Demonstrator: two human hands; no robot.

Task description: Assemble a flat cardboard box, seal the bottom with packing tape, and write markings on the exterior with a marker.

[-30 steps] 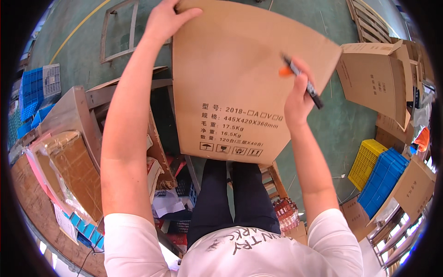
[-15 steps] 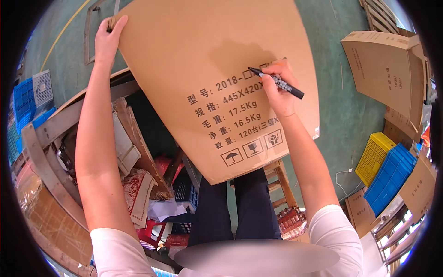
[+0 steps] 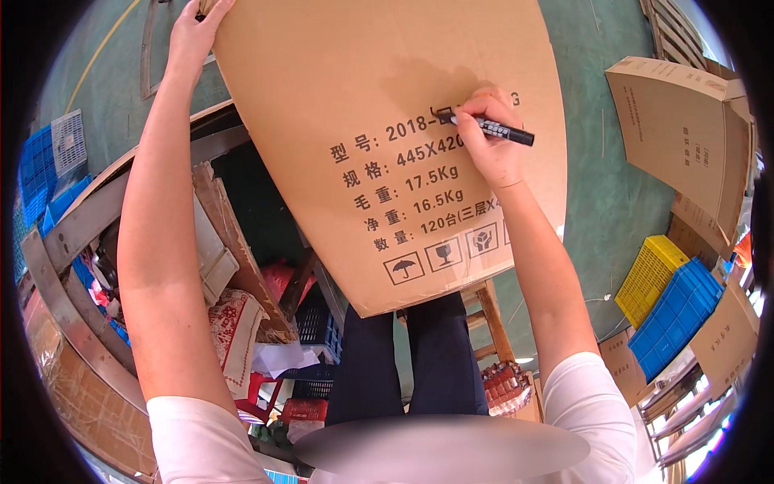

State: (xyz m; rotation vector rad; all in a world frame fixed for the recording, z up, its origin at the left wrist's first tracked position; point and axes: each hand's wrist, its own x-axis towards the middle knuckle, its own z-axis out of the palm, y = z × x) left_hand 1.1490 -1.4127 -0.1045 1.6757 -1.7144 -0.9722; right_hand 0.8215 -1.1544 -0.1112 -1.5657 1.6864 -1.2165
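Note:
A large flat brown cardboard carton (image 3: 322, 73) lies tilted in front of me, with black print and handling symbols on its face. At its far left edge, my left hand (image 3: 197, 34) grips the cardboard, thumb on the face and the other fingers partly out of sight behind the edge. My right hand (image 3: 492, 133) holds a black marker pen (image 3: 504, 131) in a writing grip. The marker's tip is at the top printed line, where a dark stroke shows, and the hand covers part of the print.
At left stands a metal-framed bench (image 3: 85, 298) with clutter below. A wooden stool (image 3: 490, 319) is under the carton's near edge. To the right are another carton (image 3: 669, 121), a yellow crate (image 3: 651, 270) and a blue crate (image 3: 673, 319). Blue crates (image 3: 36, 173) stand at far left.
The marker has come down to the print, its tip now at the top line, with a dark mark there. The carton appears slightly shifted, and my left hand sits higher in view, still gripping the edge.

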